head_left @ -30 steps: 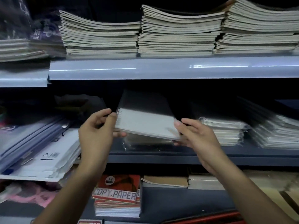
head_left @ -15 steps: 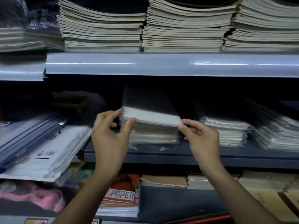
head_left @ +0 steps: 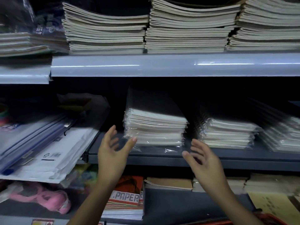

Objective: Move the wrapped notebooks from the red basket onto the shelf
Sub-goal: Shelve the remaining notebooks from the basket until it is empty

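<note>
On the middle shelf [head_left: 162, 157] sit three visible stacks of wrapped notebooks, and the centre stack [head_left: 154, 127] is squared up near the front lip, plastic glinting. Both hands are off it now: the left hand [head_left: 113, 153] hovers just left of the pile, fingers spread and relaxed, thumb tip near the bottom wrapper; the right hand [head_left: 204, 158] floats just right, fingers loosely splayed, gripping nothing. A bare strip of shelf shows either side of the pile. Low at the right edge, a sliver of the red basket [head_left: 266, 220] peeks in.
</note>
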Motion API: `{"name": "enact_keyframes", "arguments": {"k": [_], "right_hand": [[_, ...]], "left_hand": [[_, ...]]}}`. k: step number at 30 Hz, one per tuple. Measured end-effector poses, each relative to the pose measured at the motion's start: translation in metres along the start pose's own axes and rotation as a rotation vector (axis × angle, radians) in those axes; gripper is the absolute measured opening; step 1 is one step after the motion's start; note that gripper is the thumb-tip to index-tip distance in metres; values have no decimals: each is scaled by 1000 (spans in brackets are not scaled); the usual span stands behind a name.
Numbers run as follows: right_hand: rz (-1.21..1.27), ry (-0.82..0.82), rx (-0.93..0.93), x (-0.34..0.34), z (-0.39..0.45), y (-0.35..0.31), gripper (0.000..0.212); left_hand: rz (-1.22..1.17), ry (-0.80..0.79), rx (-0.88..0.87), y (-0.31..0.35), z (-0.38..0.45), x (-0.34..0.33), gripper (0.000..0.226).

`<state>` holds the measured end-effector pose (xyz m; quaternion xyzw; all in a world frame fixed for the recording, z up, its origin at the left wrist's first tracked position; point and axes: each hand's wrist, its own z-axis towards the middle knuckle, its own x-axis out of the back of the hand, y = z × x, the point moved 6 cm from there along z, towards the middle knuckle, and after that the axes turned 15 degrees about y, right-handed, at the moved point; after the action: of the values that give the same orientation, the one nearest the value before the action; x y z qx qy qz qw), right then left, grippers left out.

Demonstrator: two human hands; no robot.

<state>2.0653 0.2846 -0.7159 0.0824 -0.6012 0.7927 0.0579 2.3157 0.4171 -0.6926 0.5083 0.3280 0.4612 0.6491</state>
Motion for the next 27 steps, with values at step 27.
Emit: {"name": "enact_keyframes", "arguments": {"k": [27], "right_hand": [[-195,105,44,-25,36,4,59]], "left_hand": [[-28,-359,116,-14,9,-79,50]]}}
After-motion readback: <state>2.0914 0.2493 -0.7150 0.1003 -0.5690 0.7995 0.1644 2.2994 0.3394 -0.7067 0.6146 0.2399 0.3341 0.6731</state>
